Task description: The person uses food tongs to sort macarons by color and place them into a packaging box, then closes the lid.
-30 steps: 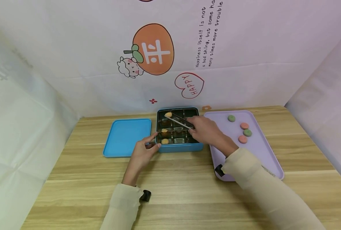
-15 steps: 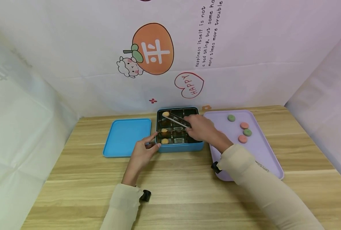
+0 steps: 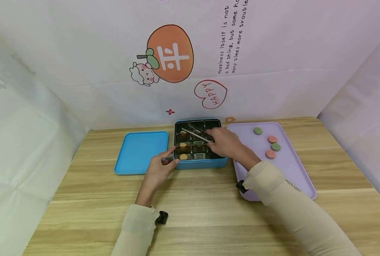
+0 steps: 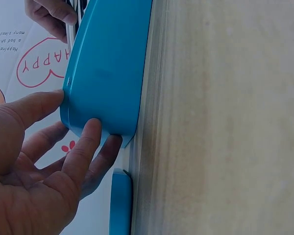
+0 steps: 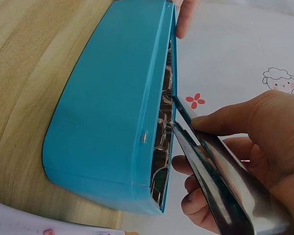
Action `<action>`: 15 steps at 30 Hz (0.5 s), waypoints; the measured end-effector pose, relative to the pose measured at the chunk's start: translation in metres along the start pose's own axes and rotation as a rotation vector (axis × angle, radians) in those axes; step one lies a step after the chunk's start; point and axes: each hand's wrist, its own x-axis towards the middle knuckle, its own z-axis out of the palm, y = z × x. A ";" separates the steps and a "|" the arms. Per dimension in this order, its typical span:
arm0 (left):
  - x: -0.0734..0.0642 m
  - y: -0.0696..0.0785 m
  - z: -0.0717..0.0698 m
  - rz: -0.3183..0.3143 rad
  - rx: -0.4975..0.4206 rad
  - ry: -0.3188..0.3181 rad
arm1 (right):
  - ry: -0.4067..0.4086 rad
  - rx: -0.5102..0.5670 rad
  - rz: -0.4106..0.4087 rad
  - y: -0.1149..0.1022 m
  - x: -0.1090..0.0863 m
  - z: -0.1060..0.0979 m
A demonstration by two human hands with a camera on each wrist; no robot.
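In the head view, my right hand (image 3: 226, 142) grips metal tongs (image 3: 195, 135), whose tips stand apart over the divided blue box (image 3: 202, 164). Just under the tips, a small yellowish round sweet (image 3: 183, 133) sits in a left-column compartment. Two more yellowish sweets lie nearer the front of that column, one of them (image 3: 183, 156) in the front compartment. My left hand (image 3: 159, 170) rests at the box's front left corner. Its fairly straight fingers touch the blue wall (image 4: 108, 73) and rim in the left wrist view. The right wrist view shows the tongs (image 5: 220, 166) with parted arms.
A blue lid (image 3: 142, 153) lies left of the box. On the right stands a lilac tray (image 3: 283, 177) with green and pink round sweets, such as a green one (image 3: 258, 131). A printed white cloth (image 3: 113, 71) hangs behind the wooden table (image 3: 196, 220).
Between the tongs' tips the yellowish sweet was held and shifted slightly left. Now the tongs have parted and the sweet lies lower, in the compartment. My left hand has stayed put.
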 end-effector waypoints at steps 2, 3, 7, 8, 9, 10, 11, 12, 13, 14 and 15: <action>0.000 0.000 0.000 0.008 -0.001 0.006 | 0.003 0.011 0.002 0.001 0.000 0.000; 0.000 0.001 0.000 0.009 -0.002 0.008 | 0.003 0.014 0.002 0.001 0.000 0.001; 0.000 0.000 0.000 0.004 -0.013 0.004 | 0.008 0.025 0.008 0.002 -0.001 0.001; 0.001 0.000 0.000 0.001 -0.016 0.001 | 0.010 0.025 0.009 0.002 -0.001 0.001; 0.001 0.000 0.000 -0.001 -0.018 -0.003 | 0.011 0.025 0.010 0.002 -0.001 0.000; 0.001 0.000 0.000 -0.003 -0.020 -0.006 | 0.013 0.024 0.011 0.002 -0.002 0.000; 0.001 -0.001 0.000 -0.004 -0.020 -0.007 | 0.015 0.022 0.011 0.003 -0.002 0.000; 0.001 0.000 0.000 -0.006 -0.022 -0.008 | 0.016 0.021 0.010 0.003 -0.002 0.000; 0.001 0.000 0.000 -0.006 -0.020 -0.008 | 0.020 0.018 0.005 0.003 -0.002 0.000; 0.001 0.000 0.000 -0.007 -0.020 -0.009 | 0.023 0.015 0.003 0.003 -0.002 0.000; 0.001 0.000 0.000 -0.008 -0.019 -0.008 | 0.026 0.011 0.000 0.004 -0.002 0.000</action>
